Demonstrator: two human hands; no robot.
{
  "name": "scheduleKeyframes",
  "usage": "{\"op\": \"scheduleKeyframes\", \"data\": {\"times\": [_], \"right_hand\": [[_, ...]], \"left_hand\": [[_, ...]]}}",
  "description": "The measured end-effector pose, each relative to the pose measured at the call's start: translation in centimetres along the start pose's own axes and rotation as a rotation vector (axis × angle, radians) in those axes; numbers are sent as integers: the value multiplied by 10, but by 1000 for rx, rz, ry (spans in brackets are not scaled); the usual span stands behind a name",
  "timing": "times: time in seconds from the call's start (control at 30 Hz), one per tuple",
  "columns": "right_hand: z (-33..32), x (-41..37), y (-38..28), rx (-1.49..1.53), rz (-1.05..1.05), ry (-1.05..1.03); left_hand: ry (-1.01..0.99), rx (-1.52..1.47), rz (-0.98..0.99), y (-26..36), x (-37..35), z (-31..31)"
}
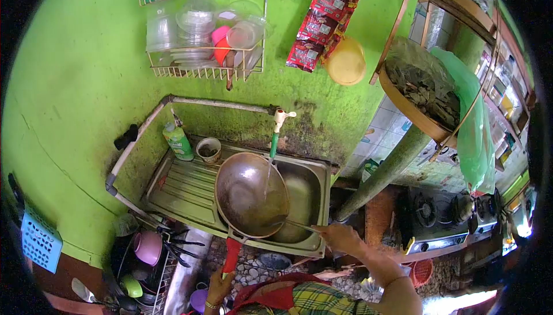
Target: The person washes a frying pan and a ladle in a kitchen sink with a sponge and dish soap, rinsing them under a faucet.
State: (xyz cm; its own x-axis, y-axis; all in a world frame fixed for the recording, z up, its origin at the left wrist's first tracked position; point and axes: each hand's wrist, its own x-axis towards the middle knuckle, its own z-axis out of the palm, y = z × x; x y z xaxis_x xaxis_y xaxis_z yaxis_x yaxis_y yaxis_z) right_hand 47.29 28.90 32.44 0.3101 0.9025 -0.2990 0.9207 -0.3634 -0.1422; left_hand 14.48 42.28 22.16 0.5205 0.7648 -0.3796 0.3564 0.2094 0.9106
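Note:
A large wok [245, 185] is tilted over the sink [305, 191], its rim resting across the basin's left part and the ridged drainboard. My left hand [219, 287] is closed around its red handle [231, 255]. In my right hand [341, 239] is the thin metal handle of a spatula [300, 225], whose dark head lies inside the wok near its lower right rim; its exact shape is hard to make out. A thin stream of water [267, 181] runs from the green hose [273, 145] on the tap [280, 116] into the wok.
A green soap bottle [178, 142] and a small tub [208, 150] stand behind the drainboard. Above hangs a dish rack [207, 55]. A round bamboo tray [415, 104] juts out at right, over a stove [438, 214]. Pots and bowls [148, 247] sit at lower left.

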Motion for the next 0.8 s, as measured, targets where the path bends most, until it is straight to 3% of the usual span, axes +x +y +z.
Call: {"op": "scheduleKeyframes", "data": {"times": [0.17,0.23,0.27,0.33,0.43,0.53,0.6,0.67,0.73,0.8], "right_hand": [[16,24,-12,-150,-56,-66],[64,55,1,-215,-38,-70],[117,81,20,-247,-80,156],[143,107,29,-277,-131,385],[120,134,17,-99,144,293],[109,139,2,136,100,217],[131,147,-7,143,-62,570],[143,142,-8,126,-111,520],[124,118,-17,106,-150,468],[67,71,-38,6,-119,172]], "left_hand": [[4,-6,-17,-5,2,-1],[1,-28,-7,-14,5,-2],[-3,-50,4,-18,7,-1],[1,-81,5,-8,4,1],[-4,-89,-23,6,-1,0],[-22,-74,-74,8,-2,1],[-13,-82,-92,5,0,0],[-12,26,10,-4,3,-3],[3,44,-10,12,-2,-1],[17,55,-28,17,-3,0]]}}
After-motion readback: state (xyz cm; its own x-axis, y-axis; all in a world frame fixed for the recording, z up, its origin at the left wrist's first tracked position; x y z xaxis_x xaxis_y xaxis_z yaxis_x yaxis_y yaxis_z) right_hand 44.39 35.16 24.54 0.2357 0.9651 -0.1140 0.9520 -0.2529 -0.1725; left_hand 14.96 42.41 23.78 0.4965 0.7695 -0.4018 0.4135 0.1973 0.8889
